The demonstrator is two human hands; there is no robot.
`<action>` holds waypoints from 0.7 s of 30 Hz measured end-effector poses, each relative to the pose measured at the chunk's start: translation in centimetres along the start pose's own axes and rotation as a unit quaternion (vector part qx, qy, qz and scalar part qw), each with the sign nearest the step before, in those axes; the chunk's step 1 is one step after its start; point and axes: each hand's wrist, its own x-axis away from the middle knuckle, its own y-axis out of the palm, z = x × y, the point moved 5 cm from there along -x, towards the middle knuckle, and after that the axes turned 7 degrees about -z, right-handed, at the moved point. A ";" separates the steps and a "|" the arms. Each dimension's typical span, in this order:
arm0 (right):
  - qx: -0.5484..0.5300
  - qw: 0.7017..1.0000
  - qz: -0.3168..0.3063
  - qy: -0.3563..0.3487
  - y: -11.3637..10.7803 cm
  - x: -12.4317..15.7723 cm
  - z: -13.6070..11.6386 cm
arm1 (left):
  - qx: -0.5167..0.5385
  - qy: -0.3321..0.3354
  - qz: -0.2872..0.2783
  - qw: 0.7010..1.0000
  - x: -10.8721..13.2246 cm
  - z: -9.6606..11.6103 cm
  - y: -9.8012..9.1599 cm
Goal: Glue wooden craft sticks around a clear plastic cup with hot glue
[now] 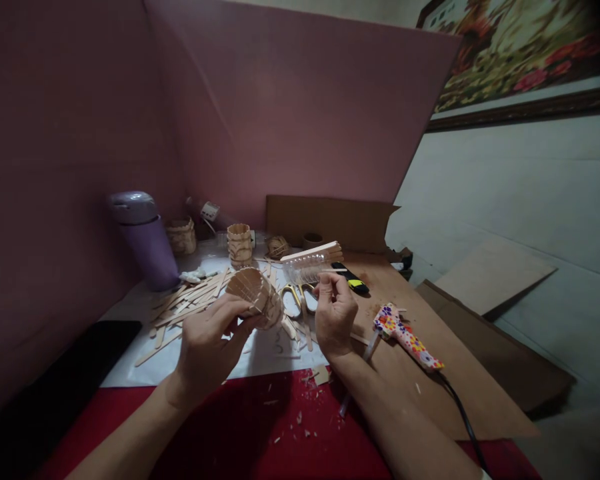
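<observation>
My left hand (215, 343) holds a small round cup made of wooden sticks (253, 290), tilted so that its opening shows, with fingers and thumb around its lower left side. To its right, my right hand (336, 310) is raised, its fingertips pinched on a thin wooden stick (336, 271). Between the hands lie scissors with gold-rimmed handles (291, 301). Just beyond my right hand are a clear ridged plastic piece (305, 267) with wooden sticks on it and a black and yellow cutter (357, 285).
Loose sticks (195, 300) cover the white sheet at left, near a purple bottle (150, 250). A finished stick cup (239, 245) stands behind. A flowered glue gun (407, 337) with a black cable lies on cardboard (460, 393) at right. Scraps dot the red cloth (230, 433).
</observation>
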 end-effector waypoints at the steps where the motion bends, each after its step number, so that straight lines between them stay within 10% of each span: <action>1: 0.002 1.000 0.001 0.001 0.0 0.0 0.0 | 0.007 -0.015 -0.002 1.000 0.0 -0.2 0.0; 11: 0.009 1.000 0.001 0.002 0.0 0.1 0.1 | -0.104 -0.101 -0.011 0.989 -0.5 -1.9 -0.7; 21: 0.021 1.000 -0.007 0.005 0.0 0.4 -0.1 | -0.349 -0.344 -0.129 0.862 -9.0 -10.3 -3.6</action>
